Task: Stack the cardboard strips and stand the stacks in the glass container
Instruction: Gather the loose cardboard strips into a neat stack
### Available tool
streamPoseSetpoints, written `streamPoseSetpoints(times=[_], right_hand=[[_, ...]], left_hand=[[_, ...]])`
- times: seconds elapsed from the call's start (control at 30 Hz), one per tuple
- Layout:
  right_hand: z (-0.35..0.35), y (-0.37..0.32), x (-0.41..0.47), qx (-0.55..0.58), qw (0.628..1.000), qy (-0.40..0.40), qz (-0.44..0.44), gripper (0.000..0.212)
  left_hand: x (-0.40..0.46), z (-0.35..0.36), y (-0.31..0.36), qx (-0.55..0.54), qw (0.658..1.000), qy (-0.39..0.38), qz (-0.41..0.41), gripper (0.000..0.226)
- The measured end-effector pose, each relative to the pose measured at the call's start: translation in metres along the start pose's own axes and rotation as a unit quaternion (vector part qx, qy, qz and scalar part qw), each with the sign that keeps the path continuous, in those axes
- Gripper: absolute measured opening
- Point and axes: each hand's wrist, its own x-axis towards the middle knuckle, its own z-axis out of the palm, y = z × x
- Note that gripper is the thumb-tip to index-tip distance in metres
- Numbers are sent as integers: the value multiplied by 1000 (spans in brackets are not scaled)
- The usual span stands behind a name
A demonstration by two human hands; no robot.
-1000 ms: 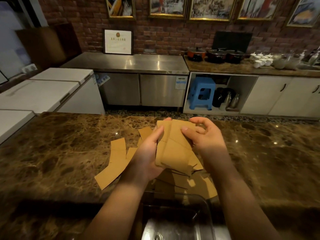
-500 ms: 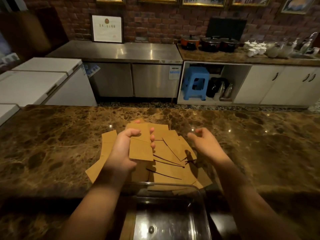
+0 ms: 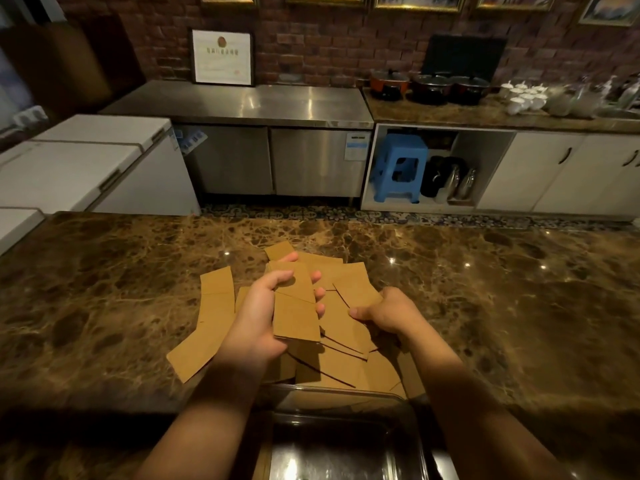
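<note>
Several brown cardboard strips (image 3: 346, 344) lie scattered on the marble counter (image 3: 104, 289). My left hand (image 3: 258, 320) holds a small stack of strips (image 3: 296, 306) above the pile, thumb on top and fingers along its right edge. My right hand (image 3: 388, 311) rests low on the pile just to the right, fingers curled onto a loose strip (image 3: 356, 289); whether it grips that strip is unclear. The glass container (image 3: 346, 438) stands at the near edge between my forearms, and I see nothing standing in it.
More loose strips (image 3: 207, 327) fan out to the left of my left hand. Beyond the counter's far edge are white chest freezers (image 3: 86, 161), a steel cabinet (image 3: 277, 133) and a blue stool (image 3: 398, 168).
A second ago both hands held one stack together. My right hand has let go and dropped onto the pile; my left hand keeps the stack.
</note>
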Motion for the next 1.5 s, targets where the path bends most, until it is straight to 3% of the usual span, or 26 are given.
streamPoseSetpoints(times=[0.13,0.23,0.43,0.57,0.7,0.83,1.07,1.2,1.37,1.5], right_hand=[[-17,10,-6,114,993,29,-20,28],[-35,16,-12,170,984,39,-31,18],[-68,21,-25,236,965,91,-65,20],[-82,20,-38,319,932,146,-97,28],[-82,10,-55,383,904,136,-130,15],[-82,-8,-77,419,876,167,-171,18],[-74,-29,-95,490,846,106,-181,15],[-77,-33,-95,521,827,115,-178,15],[-77,-36,-93,541,824,74,-153,13],[-72,-42,-95,572,805,63,-143,16]], left_hand=[[1,3,-1,-11,1000,9,1,31],[2,4,-2,-26,1000,11,0,32],[2,6,-2,-44,999,23,14,31],[0,8,0,-51,998,20,27,31],[0,15,1,-27,998,23,43,31],[-1,17,2,-24,998,16,60,33],[-1,15,10,34,995,26,90,30],[-2,11,19,77,986,53,136,32],[-6,14,22,55,995,5,80,23],[-9,22,13,32,997,-14,75,35]])
